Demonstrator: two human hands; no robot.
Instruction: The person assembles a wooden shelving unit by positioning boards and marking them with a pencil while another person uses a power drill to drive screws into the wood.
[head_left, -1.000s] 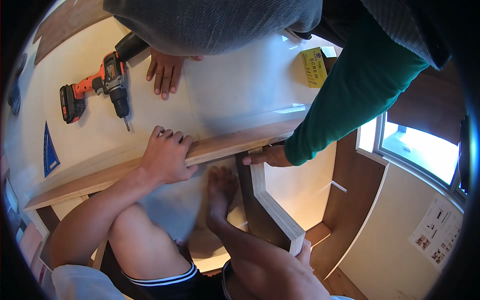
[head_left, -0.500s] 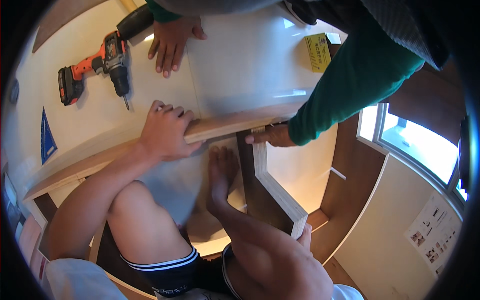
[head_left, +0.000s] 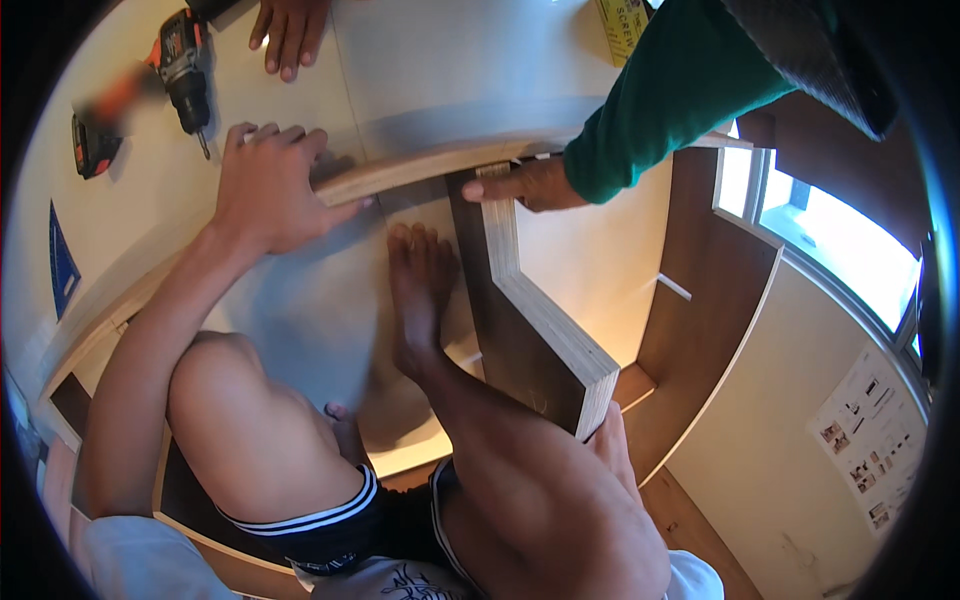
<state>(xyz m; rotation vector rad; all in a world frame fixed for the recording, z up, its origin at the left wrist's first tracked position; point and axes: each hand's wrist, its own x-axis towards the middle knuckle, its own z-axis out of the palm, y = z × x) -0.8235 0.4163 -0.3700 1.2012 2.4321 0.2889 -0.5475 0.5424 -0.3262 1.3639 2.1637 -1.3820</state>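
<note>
My left hand [head_left: 268,190] grips the edge of a long curved wooden board [head_left: 400,172], fingers over the top and thumb below. My right hand [head_left: 612,448], partly hidden by my knee, holds the lower end of a dark upright panel [head_left: 535,345] with a pale, stepped plywood edge. That panel's far end meets the underside of the curved board. A co-worker's hand [head_left: 535,187] in a green sleeve [head_left: 650,120] rests on the panel's far end. The co-worker's other hand [head_left: 290,35] lies flat on the white surface [head_left: 420,60] beyond.
An orange and black cordless drill [head_left: 180,80] and a blue set square [head_left: 62,262] lie on the white surface. A yellow box [head_left: 622,32] is partly behind the green sleeve. My legs and bare foot [head_left: 418,270] are inside the frame. A printed sheet [head_left: 868,445] hangs at right.
The view has tilted, so the surface, drill and board sit higher and further left. My right hand shows more at the panel's end. Both my hands keep their holds.
</note>
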